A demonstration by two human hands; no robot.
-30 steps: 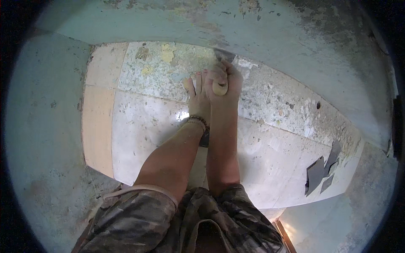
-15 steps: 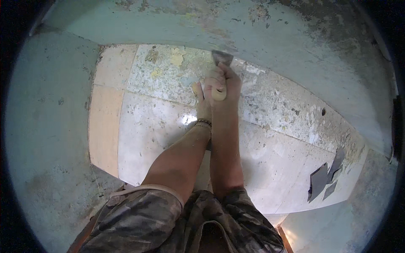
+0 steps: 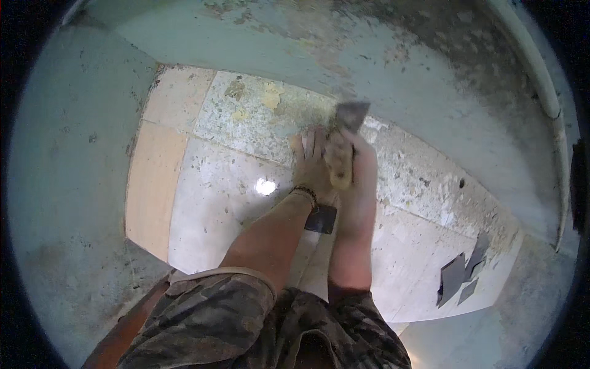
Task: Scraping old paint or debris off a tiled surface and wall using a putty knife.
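Observation:
In my right hand [image 3: 350, 154] is a putty knife [image 3: 340, 167], with fingers wrapped round its pale yellow, holed handle. Its wide, dark metal blade points away from me, by the edge where the stained pale surface [image 3: 212, 181] meets the peeling green wall [image 3: 258, 46]. The blade is slightly blurred. Just left of the knife, my left hand [image 3: 311, 165] lies flat with fingers stretched out, holding nothing. A dark square piece [image 3: 321, 219] rests on the surface between my forearms, partly hidden.
Several dark grey sheet pieces [image 3: 453, 277] lie at the right of the surface. Plain tan panel [image 3: 153, 190] forms its left end. A small dark hole [image 3: 461, 183] shows at the right. A pale pipe [image 3: 556, 117] runs along the far right wall.
My view has shifted. The putty knife and my right hand have moved right and nearer to me. My left hand's fingers now show more clearly, and more of the dark square is uncovered.

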